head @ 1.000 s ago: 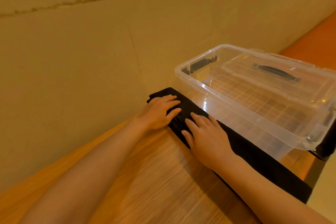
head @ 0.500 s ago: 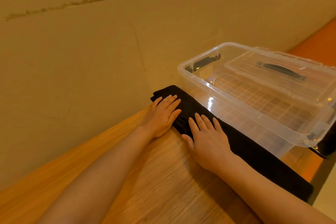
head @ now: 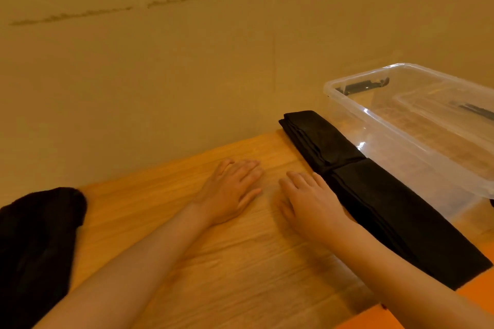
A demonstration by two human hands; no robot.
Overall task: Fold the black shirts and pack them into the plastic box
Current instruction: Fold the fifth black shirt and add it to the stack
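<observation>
A black shirt (head: 374,195) lies folded into a long narrow strip on the wooden table (head: 213,262), running alongside the clear plastic box (head: 401,125) at the right. The box stands open with its lid lying inside. My left hand (head: 230,192) lies flat on the bare wood with straight fingers, away from the strip. Just left of the strip's near edge, my right hand (head: 307,200) also lies flat with its fingers extended. Another black shirt (head: 37,248) sits bunched at the table's left edge.
A plain beige wall (head: 187,61) rises right behind the table's far edge. The table's right front corner ends just past the folded strip, with an orange surface (head: 475,291) below it.
Both hands have slid off the folded strip toward me and to the left, onto the bare wood. The camera has swung left, bringing the bunched shirt into view.
</observation>
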